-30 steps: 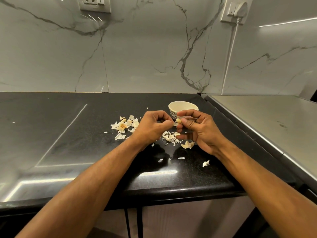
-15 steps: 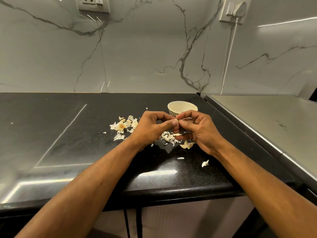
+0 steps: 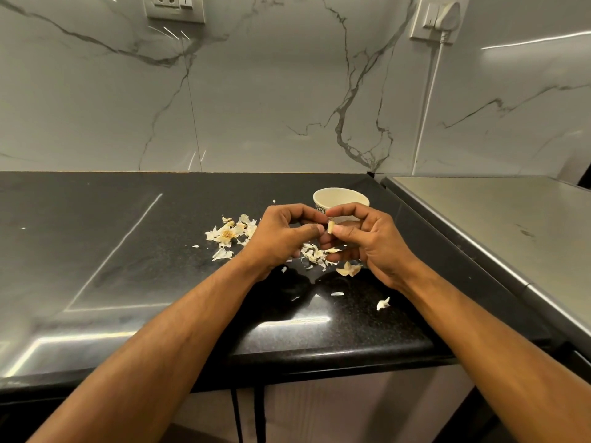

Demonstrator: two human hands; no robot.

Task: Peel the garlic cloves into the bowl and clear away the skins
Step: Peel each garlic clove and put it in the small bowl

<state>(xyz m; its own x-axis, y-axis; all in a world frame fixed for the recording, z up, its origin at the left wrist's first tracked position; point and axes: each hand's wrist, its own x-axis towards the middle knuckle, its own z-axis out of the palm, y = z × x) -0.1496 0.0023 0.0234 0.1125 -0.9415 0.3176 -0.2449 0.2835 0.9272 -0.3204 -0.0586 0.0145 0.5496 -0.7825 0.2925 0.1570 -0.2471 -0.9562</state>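
A small pale garlic clove [image 3: 331,226] is pinched between the thumb and fingers of my right hand [image 3: 364,241], just above the black counter. My left hand [image 3: 281,238] is curled beside it, thumb tip touching the clove. Right behind both hands stands the cream bowl [image 3: 340,199] with a patterned outside; its inside is hidden from here. Garlic skins [image 3: 315,254] lie scattered under my hands, and a second heap of skins with a root base [image 3: 228,233] lies to the left.
The black counter [image 3: 128,251] runs left and its front edge is near my forearms. A steel surface [image 3: 495,225] adjoins on the right, slightly higher. Loose skin flakes [image 3: 383,303] lie near the right forearm. A marble wall with sockets stands behind.
Both hands stay together at the clove with small finger shifts; the clove shows more plainly between my right thumb and fingers now. The bowl and skins have not moved.
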